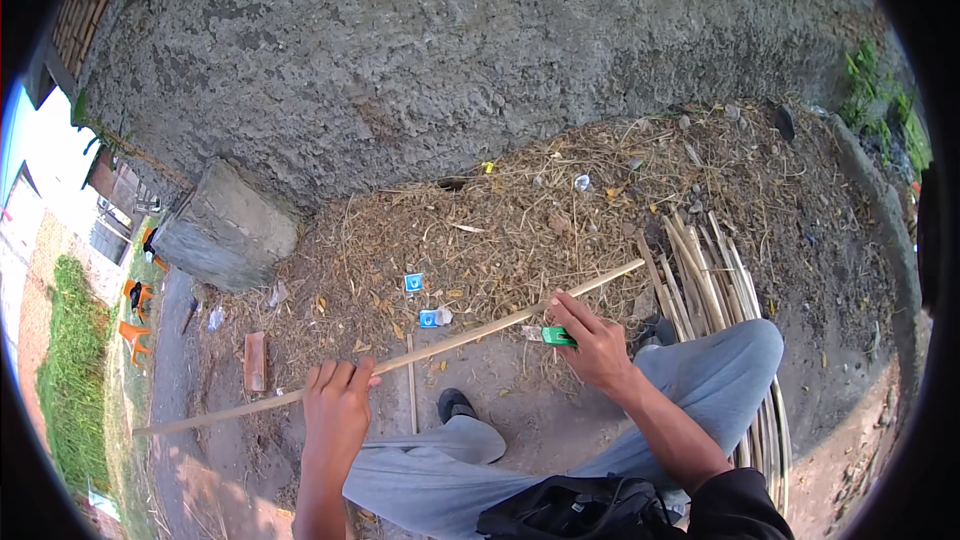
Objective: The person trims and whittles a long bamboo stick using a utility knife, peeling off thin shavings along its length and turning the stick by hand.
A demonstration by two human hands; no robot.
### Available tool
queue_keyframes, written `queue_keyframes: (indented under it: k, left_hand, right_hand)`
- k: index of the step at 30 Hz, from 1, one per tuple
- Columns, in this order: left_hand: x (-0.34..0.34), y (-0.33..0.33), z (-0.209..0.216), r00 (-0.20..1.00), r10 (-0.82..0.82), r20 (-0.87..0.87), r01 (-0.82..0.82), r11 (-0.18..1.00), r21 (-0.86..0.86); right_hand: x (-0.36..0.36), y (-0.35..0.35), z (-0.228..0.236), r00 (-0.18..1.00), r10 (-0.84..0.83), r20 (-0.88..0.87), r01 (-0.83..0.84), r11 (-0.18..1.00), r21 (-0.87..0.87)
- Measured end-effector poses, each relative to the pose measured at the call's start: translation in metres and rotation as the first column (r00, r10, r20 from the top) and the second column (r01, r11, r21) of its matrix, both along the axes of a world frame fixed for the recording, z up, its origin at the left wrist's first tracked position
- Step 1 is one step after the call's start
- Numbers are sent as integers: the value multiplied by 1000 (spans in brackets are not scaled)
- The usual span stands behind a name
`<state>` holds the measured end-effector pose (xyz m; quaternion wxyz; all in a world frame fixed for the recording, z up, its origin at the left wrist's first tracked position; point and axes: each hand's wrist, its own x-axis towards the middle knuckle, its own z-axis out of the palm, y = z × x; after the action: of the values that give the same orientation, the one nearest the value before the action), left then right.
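A long, thin bamboo strip [470, 333] slants across in front of me, its left end low and its right end higher. My left hand [338, 405] is closed around it left of the middle. In my right hand [592, 345] is a green utility knife [558, 336], its short metal end pointing left just below the strip. The index finger of that hand reaches up to the strip. Whether the blade touches the bamboo, I cannot tell. A second thin strip [412, 385] lies on the ground between my hands, beyond my leg.
A bundle of bamboo strips [708, 275] lies beside my right leg. A rough wall [500, 50] stands ahead, with a concrete block [225, 225] at its left. A red brick [255, 360], blue-and-white packets [413, 282] and shavings litter the ground. Orange chairs [133, 335] stand far left.
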<state>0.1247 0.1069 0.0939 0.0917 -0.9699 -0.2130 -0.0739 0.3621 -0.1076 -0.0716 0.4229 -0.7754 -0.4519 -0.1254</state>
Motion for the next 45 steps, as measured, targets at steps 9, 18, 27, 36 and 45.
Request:
queue_keyframes:
  k: [9, 18, 27, 36, 45]
  left_hand:
    - [66, -25, 14, 857, -233, 459, 27, 911, 412]
    - [89, -67, -167, 886, -89, 455, 415, 590, -692]
    - [82, -75, -194, 875, 132, 466, 332, 537, -775]
    - [65, -72, -183, 855, 209, 474, 317, 512, -798]
    - [59, -58, -167, 823, 174, 541, 326, 634, -701]
  right_hand:
    - [-5, 15, -13, 929, -62, -365, 87, 995, 53]
    - [-3, 15, -4, 756, 66, -652, 233, 903, 361]
    - [9, 14, -29, 607, 116, -786, 371, 833, 410]
    - [3, 12, -29, 583, 189, -790, 188, 915, 358]
    - [13, 10, -27, 563, 155, -812, 226, 916, 331]
